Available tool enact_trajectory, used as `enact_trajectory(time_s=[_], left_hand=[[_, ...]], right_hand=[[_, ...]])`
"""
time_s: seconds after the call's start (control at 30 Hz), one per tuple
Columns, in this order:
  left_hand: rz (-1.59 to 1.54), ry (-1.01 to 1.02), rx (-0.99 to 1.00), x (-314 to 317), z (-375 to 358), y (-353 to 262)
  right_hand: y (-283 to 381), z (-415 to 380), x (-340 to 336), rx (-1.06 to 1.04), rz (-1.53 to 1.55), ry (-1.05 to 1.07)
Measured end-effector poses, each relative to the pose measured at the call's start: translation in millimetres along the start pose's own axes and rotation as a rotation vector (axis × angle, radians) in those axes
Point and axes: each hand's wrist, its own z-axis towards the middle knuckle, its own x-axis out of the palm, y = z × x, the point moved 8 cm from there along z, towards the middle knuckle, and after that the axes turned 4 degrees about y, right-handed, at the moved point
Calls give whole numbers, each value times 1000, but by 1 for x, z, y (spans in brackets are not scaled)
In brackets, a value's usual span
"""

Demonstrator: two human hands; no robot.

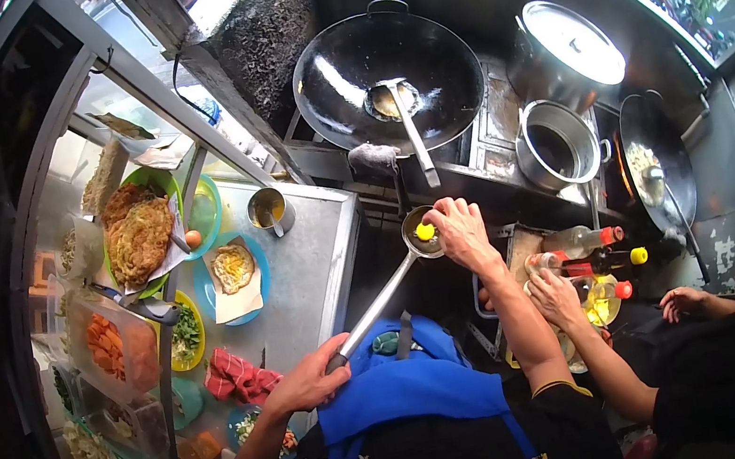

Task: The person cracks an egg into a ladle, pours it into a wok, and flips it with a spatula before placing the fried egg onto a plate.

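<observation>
My left hand (309, 378) is wrapped round the end of a long-handled metal ladle (379, 308). The ladle slants up and away from me, and in its bowl lies a bright yellow round thing (426, 231) that looks like an egg yolk. Just over the bowl's right side is my right hand (464, 236), its fingers bent and drawn together; whatever they may hold is hidden. Beyond both hands stands a large black wok (340, 110) with a spatula (412, 133) resting in it.
At left, a metal counter (307, 238) carries a fried egg (234, 267) on paper, a metal cup (271, 212) and a plate of omelettes (140, 244). Pots (557, 144) stand right of the wok. Another person's hand (554, 296) is among bottles (583, 241) at right.
</observation>
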Motion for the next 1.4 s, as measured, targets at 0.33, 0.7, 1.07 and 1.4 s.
enact_trajectory(time_s=[0.33, 0.7, 1.07, 1.4], left_hand=[[-54, -61, -33, -11, -13, 9], [-119, -208, 0, -32, -38, 41], [-222, -252, -70, -56, -49, 37], [-340, -281, 11, -72, -43, 38]], right_hand=[[-40, 16, -13, 166, 156, -107], [-89, 39, 86, 873, 1935, -8], [-102, 142, 52, 812, 1883, 167], [-121, 175, -143, 214, -101, 380]])
